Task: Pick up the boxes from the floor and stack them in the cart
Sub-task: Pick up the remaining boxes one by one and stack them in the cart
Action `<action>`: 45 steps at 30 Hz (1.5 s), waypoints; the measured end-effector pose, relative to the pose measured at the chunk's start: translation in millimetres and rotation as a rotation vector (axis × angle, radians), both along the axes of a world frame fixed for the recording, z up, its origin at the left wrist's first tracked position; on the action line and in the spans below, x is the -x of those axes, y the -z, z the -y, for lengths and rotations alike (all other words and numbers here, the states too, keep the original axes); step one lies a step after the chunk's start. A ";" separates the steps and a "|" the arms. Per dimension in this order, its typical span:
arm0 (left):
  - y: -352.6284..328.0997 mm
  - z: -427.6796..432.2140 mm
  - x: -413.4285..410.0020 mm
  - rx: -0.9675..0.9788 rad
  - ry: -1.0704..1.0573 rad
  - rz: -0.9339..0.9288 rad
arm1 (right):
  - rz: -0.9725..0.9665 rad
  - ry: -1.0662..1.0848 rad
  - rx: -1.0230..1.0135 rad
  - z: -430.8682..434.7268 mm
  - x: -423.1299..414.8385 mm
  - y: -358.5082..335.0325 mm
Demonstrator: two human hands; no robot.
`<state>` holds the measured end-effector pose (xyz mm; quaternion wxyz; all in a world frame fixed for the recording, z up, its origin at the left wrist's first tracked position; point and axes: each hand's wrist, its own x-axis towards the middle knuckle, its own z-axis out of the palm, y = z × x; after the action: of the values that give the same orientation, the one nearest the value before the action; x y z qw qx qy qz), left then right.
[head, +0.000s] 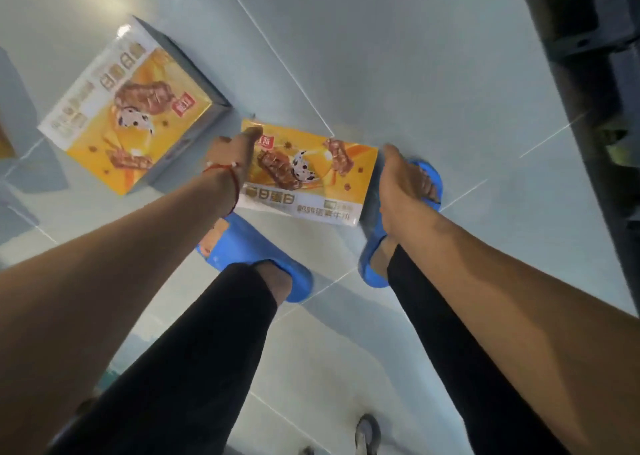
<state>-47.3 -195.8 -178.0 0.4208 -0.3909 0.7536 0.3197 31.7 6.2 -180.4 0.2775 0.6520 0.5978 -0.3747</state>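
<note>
The flat yellow-and-white cardboard snack box (306,174) lies on the pale tiled floor (398,73) between both hands. The left hand (230,151) touches its left edge with fingers extended together; the right hand (398,177) is open beside its right edge. Uneven pressure could let the box slip. A second, larger box of the same print (131,108) lies beyond the left fingers, and blue slippers (242,246) crowd the near side.

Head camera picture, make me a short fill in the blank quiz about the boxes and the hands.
1. The left hand and right hand reach for the nearer box, which lies on the ____.
2. A second box lies to its ____.
3. The slippers are ____.

Missing words: floor; left; blue
</note>
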 end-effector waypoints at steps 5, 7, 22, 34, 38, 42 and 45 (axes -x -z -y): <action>55.4 -7.1 -3.4 0.003 -0.087 -0.026 | -0.050 0.226 0.199 6.7 0.3 52.9; 63.6 -8.1 -4.9 -0.005 -0.115 -0.052 | -0.059 0.234 0.284 8.9 -2.3 68.3; -126.2 32.9 -37.4 -0.112 -0.195 -0.003 | -0.148 0.120 0.234 30.2 -20.7 -123.7; -375.1 85.1 -75.9 -0.335 -0.520 -0.261 | -0.418 -0.190 0.187 70.1 -13.1 -394.7; -440.4 107.8 -87.4 -0.306 -0.561 -0.355 | -0.467 -0.328 0.224 90.1 -14.7 -455.7; -504.6 127.7 -98.5 -0.287 -0.601 -0.442 | -0.508 -0.437 0.267 112.9 -5.3 -519.8; -547.8 143.9 -107.2 -0.300 -0.644 -0.499 | -0.560 -0.489 0.315 124.6 6.7 -566.1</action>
<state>59.8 -339.7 369.8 0.1568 -0.4513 0.6169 0.6255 25.0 -118.4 385.8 0.2813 0.3128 0.7232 -0.5477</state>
